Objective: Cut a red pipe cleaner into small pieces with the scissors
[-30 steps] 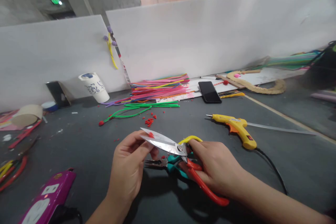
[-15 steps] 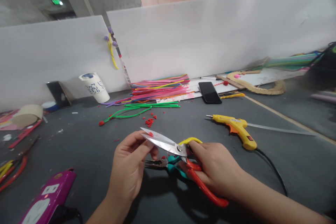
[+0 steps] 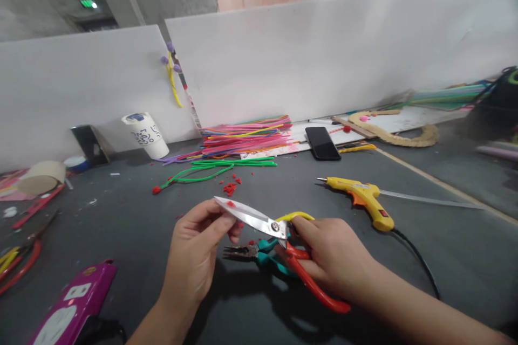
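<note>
My right hand (image 3: 324,242) grips scissors (image 3: 259,220) with one yellow and one red handle. The blades point left and are nearly together. A small red fuzzy bit (image 3: 230,204) shows at the blades near their tips. My left hand (image 3: 198,245) is closed in a pinch beside the tips, on a small red pipe cleaner piece mostly hidden by the fingers and blades. Under the scissors, pliers (image 3: 243,251) with teal handles lie on the table, partly covered by my right hand. Loose red scraps (image 3: 230,188) are scattered beyond the blades.
A yellow glue gun (image 3: 364,194) lies to the right, its cord running forward. Behind are green stems (image 3: 238,163), a pile of coloured pipe cleaners (image 3: 246,137), a phone (image 3: 322,143) and a white cup (image 3: 145,136). A purple device (image 3: 75,302) and other scissors (image 3: 24,264) lie left.
The scissor blades have come closer together at the red bit. Both hands have stayed almost in place, with my left hand shifting slightly left.
</note>
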Tool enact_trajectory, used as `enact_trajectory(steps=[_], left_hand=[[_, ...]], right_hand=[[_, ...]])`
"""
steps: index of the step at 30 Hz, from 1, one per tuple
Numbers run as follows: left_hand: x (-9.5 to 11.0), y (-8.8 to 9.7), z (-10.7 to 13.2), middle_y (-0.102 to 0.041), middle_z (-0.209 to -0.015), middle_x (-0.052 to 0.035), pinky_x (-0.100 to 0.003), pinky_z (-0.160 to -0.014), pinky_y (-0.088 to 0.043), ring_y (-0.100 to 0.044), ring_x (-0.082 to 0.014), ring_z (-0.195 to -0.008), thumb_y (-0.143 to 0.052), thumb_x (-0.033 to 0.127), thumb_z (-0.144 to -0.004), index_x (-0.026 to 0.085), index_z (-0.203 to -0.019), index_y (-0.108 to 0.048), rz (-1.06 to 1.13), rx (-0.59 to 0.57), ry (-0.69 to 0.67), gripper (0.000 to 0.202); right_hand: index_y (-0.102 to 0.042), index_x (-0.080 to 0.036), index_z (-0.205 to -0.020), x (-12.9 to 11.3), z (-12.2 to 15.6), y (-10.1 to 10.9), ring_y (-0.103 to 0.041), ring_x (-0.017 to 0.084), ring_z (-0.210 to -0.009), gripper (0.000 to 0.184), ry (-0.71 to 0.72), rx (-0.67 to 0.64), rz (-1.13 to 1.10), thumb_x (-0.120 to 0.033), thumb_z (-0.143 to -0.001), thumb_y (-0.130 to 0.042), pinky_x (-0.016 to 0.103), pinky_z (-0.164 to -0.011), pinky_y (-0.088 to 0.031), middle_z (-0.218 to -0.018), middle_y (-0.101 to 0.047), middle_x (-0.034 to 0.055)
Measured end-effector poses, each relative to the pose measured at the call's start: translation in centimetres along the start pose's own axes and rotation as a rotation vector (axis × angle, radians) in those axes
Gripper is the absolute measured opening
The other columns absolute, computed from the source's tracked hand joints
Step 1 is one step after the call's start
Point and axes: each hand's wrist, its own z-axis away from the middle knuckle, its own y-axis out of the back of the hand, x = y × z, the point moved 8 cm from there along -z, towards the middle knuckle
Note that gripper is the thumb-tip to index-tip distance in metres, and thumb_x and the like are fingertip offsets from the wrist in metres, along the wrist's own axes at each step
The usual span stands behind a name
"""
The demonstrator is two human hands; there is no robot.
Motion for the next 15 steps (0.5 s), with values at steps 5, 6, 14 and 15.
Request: enact_trajectory(steps=[5, 6, 14, 15], left_hand=[[-0.6, -0.2, 0.0, -0.062, -0.059, 0.0023, -0.015, -0.047, -0.044, -0.055, -0.007, -0.051, -0.067, 0.014, -0.066, 0.017, -0.068, -0.068, 0.01, -0.025, 0.066, 0.004], [-0.9, -0.4, 0.1, -0.062, -0.06, 0.002, -0.016, -0.048, -0.044, -0.055, -0.0071, -0.051, -0.067, 0.014, -0.066, 0.017, -0.068, -0.067, 0.003, -0.048, 0.102, 0.003], [-4.3, -2.9, 1.4, -0.061, -0.061, -0.0003, -0.019, -0.049, -0.043, -0.055, -0.0096, -0.053, -0.063, 0.02, -0.072, 0.015, -0.071, -0.062, -0.09, -0.316, 0.353, 0.005], [-4.5, -3.0, 1.5, -0.06, -0.06, -0.0003, -0.019, -0.048, -0.043, -0.054, -0.0093, -0.052, -0.062, 0.02, -0.072, 0.014, -0.07, -0.062, -0.106, -0.337, 0.371, 0.006]], right_hand=[[-0.042, -0.02, -0.059, 0.7, -0.2, 0.3, -0.033, 0.01, -0.043, 0.027, -0.121, 0.005, -0.174, -0.041, -0.074, -0.052, 0.024, -0.045, -0.018, -0.049, -0.042, -0.0035], [-0.04, -0.02, -0.058, 0.8, -0.3, 0.3, -0.031, 0.009, -0.044, 0.027, -0.155, -0.006, -0.271, -0.038, -0.073, -0.052, 0.023, -0.045, -0.019, -0.049, -0.04, -0.0046], [-0.048, -0.017, -0.069, 0.2, -1.3, -0.1, -0.034, 0.006, -0.046, 0.006, -0.31, -0.101, -1.07, -0.022, -0.071, -0.051, 0.018, -0.043, -0.028, -0.055, -0.04, -0.007], [-0.049, -0.017, -0.071, -0.1, -1.4, -0.3, -0.033, 0.005, -0.044, 0.005, -0.316, -0.135, -1.141, -0.022, -0.071, -0.051, 0.018, -0.042, -0.027, -0.054, -0.041, -0.0073]])
